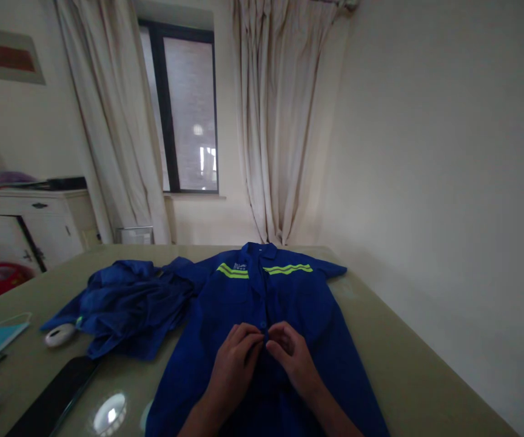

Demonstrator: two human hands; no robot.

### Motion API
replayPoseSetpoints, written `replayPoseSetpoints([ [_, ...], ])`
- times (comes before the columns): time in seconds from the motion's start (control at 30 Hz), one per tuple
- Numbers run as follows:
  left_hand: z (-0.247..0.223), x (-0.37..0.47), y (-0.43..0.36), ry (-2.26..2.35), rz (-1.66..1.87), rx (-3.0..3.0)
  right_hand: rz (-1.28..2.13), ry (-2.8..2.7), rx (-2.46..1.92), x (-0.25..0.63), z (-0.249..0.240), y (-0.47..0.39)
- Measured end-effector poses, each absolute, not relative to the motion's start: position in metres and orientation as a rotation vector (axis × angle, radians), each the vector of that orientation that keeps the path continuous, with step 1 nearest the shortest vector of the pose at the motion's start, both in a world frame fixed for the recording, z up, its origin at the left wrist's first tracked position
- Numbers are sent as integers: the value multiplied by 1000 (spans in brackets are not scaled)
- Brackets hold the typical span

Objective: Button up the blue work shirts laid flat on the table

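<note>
Short-sleeved dark-blue cloth shirt with yellow-green chest bands [239, 303]: spread collar-away on the greenish, glossy worktop [407, 370]. Left hand [239, 352] and right hand [292, 352]: fingers narrow, meeting at the shirt's front opening; whether either pinches cloth, cannot tell. Risk: uneven pulling could skew the opening; a leftward drag could push the crumpled dark-blue cloth garment [128, 303] against the rounded white mouse [60, 335]. Edges: shirt's far end near the worktop's far edge; left side crowded, right side bare.
</note>
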State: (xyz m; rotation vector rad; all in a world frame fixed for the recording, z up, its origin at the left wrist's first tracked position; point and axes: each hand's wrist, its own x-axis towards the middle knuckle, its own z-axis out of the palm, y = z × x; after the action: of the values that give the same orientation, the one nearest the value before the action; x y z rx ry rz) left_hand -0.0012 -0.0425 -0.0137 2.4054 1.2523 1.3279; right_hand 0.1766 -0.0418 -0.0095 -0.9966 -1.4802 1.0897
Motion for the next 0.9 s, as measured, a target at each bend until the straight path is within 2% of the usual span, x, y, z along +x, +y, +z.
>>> replayPoseSetpoints([
  [0.53, -9, -2, -48, 1309, 1444, 2530, 910, -1610, -1123, 168, -13, -40],
  [0.9, -14, 2, -49, 1182, 1549, 2486, 1132, -1503, -1096, 176, -14, -34],
])
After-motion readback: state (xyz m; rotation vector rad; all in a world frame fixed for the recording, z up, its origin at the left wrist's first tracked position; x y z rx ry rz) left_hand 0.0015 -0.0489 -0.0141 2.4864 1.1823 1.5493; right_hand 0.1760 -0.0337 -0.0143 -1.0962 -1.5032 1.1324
